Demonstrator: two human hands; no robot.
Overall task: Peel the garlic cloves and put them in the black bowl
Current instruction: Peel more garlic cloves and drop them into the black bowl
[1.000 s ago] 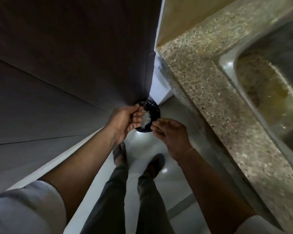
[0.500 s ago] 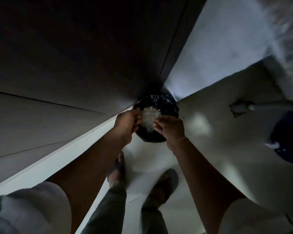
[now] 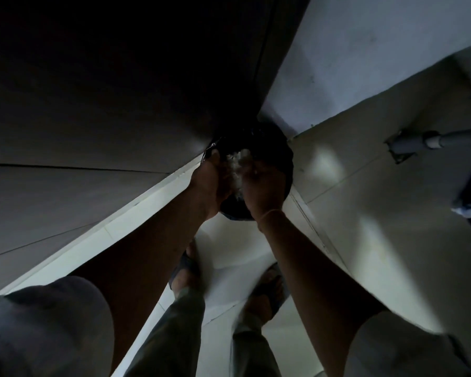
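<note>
Both hands met directly above the black bin [image 3: 279, 148], which stood on the floor in the corner. The left hand [image 3: 206, 183] and right hand [image 3: 263, 187] were cupped together, fingers curled round a clump of pale garlic skins [image 3: 237, 168] pressed between them over the bin's mouth. Blur hid whether any clove lay inside. Sandalled feet [image 3: 186, 270] stood just short of the bin, and a grey pipe [image 3: 419, 141] lay well to its right.

Both bare arms stretch down and forward, drawing together toward the wrists. The left hand [image 3: 208, 183] and right hand [image 3: 261, 189] meet side by side, fingers curled inward, cupping a pale flaky clump [image 3: 237, 170] between them.
</note>
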